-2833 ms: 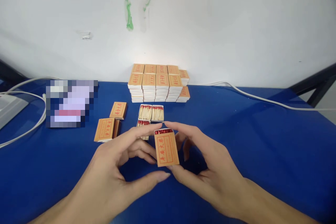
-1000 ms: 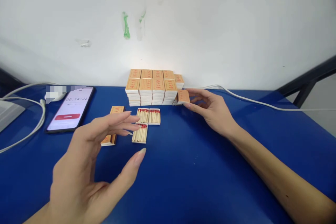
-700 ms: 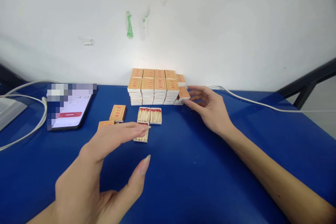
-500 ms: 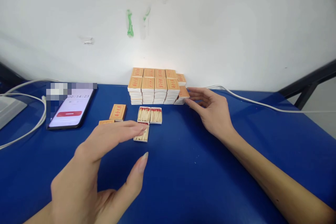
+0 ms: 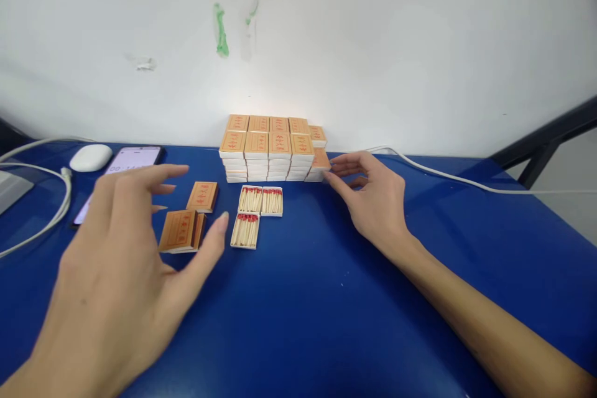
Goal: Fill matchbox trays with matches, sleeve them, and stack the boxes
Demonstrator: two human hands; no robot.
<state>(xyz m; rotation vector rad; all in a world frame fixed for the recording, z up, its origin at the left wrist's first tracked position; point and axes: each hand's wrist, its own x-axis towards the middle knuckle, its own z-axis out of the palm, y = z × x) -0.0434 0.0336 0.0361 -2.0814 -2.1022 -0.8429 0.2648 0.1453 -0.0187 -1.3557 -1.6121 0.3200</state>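
My left hand [image 5: 135, 249] hovers over the table's left side, its fingers and thumb spread with nothing between them. Beyond its fingertips lie orange-topped matchbox sleeves: one matchbox [image 5: 202, 196] lies apart, and another matchbox [image 5: 179, 230] rests close against a further one, partly covered. Three open matchbox trays [image 5: 245, 231] full of red-tipped matches stand in the middle. At the back, a block of stacked matchboxes [image 5: 280, 146] sits by the wall. My right hand [image 5: 373, 193] has its thumb and fingertips at the right edge of the end matchbox [image 5: 319, 161], fingers apart rather than wrapped round it.
A phone [image 5: 140, 157] with a timer on screen lies at the left, partly behind my left hand. Near it are a white earbud case [image 5: 90, 158] and white cables [image 5: 69, 196]. Another white cable [image 5: 448, 181] runs along the right. A white wall [image 5: 396, 43] closes the back.
My left hand has drawn left, away from the match trays, uncovering the front tray and the left matchboxes. The end matchbox now sits straighter against the stack. The view has shifted slightly.
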